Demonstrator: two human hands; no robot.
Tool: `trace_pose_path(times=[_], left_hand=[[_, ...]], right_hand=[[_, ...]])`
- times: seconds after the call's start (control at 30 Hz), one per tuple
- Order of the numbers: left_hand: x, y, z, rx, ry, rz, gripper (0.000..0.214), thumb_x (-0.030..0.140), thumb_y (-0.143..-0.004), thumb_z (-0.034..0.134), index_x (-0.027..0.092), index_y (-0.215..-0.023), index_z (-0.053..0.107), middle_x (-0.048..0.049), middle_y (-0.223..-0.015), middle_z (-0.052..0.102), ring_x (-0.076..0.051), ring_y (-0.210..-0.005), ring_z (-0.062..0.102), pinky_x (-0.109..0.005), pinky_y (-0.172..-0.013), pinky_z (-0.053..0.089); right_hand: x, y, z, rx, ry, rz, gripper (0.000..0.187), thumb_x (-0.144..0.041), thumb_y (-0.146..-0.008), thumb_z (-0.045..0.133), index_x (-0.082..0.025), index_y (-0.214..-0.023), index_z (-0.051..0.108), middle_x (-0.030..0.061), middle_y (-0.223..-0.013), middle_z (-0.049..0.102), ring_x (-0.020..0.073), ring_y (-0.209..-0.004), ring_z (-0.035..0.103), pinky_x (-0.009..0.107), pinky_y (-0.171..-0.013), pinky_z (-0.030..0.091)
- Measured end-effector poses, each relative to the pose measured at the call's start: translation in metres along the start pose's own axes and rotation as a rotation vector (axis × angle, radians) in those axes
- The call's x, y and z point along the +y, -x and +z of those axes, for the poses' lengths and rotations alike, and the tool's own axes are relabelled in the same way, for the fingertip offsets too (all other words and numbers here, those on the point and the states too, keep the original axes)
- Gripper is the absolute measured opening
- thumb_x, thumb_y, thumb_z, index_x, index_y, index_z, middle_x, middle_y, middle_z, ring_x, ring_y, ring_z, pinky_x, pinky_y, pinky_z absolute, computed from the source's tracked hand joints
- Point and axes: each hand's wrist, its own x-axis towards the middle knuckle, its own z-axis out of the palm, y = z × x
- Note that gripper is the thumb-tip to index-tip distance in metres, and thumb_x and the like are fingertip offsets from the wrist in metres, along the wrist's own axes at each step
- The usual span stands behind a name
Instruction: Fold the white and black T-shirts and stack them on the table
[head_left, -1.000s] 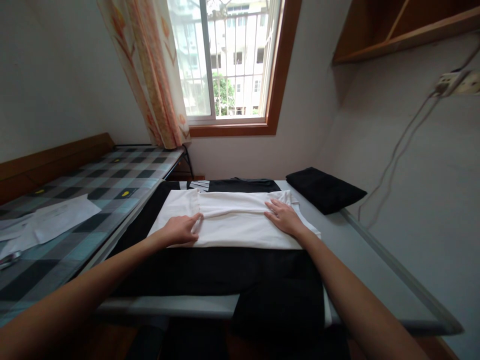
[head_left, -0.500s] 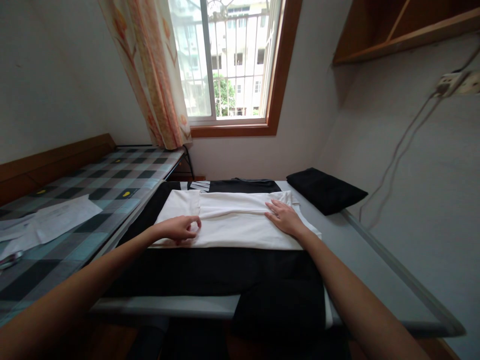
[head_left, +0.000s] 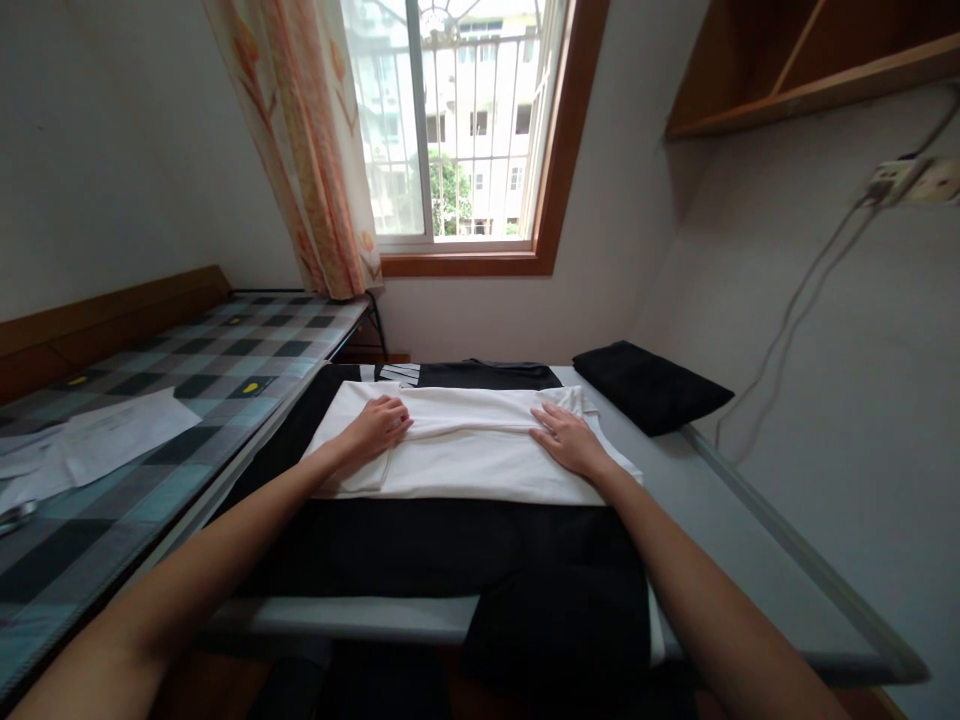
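The white garment (head_left: 465, 465) is laid on black cloth (head_left: 450, 545) in the middle of the counter (head_left: 720, 500). Its fold is pinned at 9 o'clock by the left hand (head_left: 379, 425) and at 3 o'clock by the right hand (head_left: 566, 438), with the fingers (head_left: 546, 415) flat and gripping nothing, apparently to flatten the crease.

- The single head-worn camera looked forward and down from above the near edge of the grey flat-topped table (head_left: 720, 520).
- It faced the wood-framed barred window (head_left: 465, 130) in the far wall, with the checked grey-and-teal bed cover (head_left: 225, 360) at its left and the plain white wall (head_left: 862, 400) at its right.
- It sat near: the folded white cloth garment (head_left: 480, 460) lay mid-frame within arm's reach, under the left hand (head_left: 379, 425) and right hand (head_left: 566, 440).
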Motion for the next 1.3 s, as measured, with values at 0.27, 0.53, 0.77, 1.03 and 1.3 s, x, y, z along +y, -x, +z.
trace_pose_path(times=[0.27, 0.53, 0.77, 1.03, 1.3], left_hand=[[0.006, -0.007, -0.004, -0.058, -0.066, -0.049, 0.047, 0.049, -0.093, 0.039, 0.021, -0.071, 0.070, -0.0106, -0.088, 0.063, -0.025, -0.097, 0.051, -0.043, -0.097, 0.033], [0.007, -0.002, 0.000, -0.076, 0.008, -0.019, 0.054, 0.048, -0.096, 0.031, 0.021, -0.068, 0.069, -0.0085, -0.097, 0.060, -0.021, -0.093, 0.055, -0.034, -0.093, 0.041], [-0.002, 0.002, -0.001, -0.013, 0.301, -0.188, 0.058, 0.050, -0.095, 0.027, 0.019, -0.054, 0.052, -0.0071, -0.099, 0.058, -0.016, -0.083, 0.055, -0.029, -0.086, 0.047], [0.003, 0.000, 0.013, 0.085, 0.091, -0.029, 0.047, 0.044, -0.094, 0.038, 0.019, -0.067, 0.066, -0.0090, -0.096, 0.058, -0.022, -0.096, 0.054, -0.040, -0.098, 0.040], [-0.006, -0.020, 0.007, 0.141, 0.173, -0.421, 0.029, 0.043, -0.089, 0.047, 0.018, -0.095, 0.061, -0.0082, -0.100, 0.062, -0.020, -0.090, 0.060, -0.030, -0.081, 0.047]], right_hand=[[0.002, 0.000, 0.001, 0.007, -0.006, -0.008, 0.050, -0.044, -0.094, 0.044, -0.018, -0.134, 0.057, 0.0145, -0.143, 0.049, 0.0296, -0.133, 0.043, 0.047, -0.108, 0.036], [0.000, 0.001, 0.000, 0.005, -0.001, 0.004, 0.050, -0.044, -0.094, 0.044, -0.018, -0.135, 0.057, 0.0145, -0.145, 0.047, 0.0298, -0.133, 0.043, 0.047, -0.108, 0.036], [0.000, 0.001, 0.000, 0.005, -0.011, 0.012, 0.049, -0.045, -0.093, 0.045, -0.021, -0.134, 0.057, 0.0125, -0.144, 0.048, 0.0303, -0.133, 0.044, 0.048, -0.107, 0.036], [-0.001, 0.001, 0.000, -0.011, 0.017, 0.013, 0.052, -0.047, -0.094, 0.042, -0.018, -0.136, 0.055, 0.0146, -0.145, 0.047, 0.0304, -0.133, 0.043, 0.048, -0.108, 0.036], [0.000, 0.000, 0.003, 0.007, 0.032, 0.005, 0.052, -0.047, -0.094, 0.043, -0.018, -0.134, 0.057, 0.0148, -0.144, 0.048, 0.0302, -0.132, 0.044, 0.047, -0.107, 0.036]])
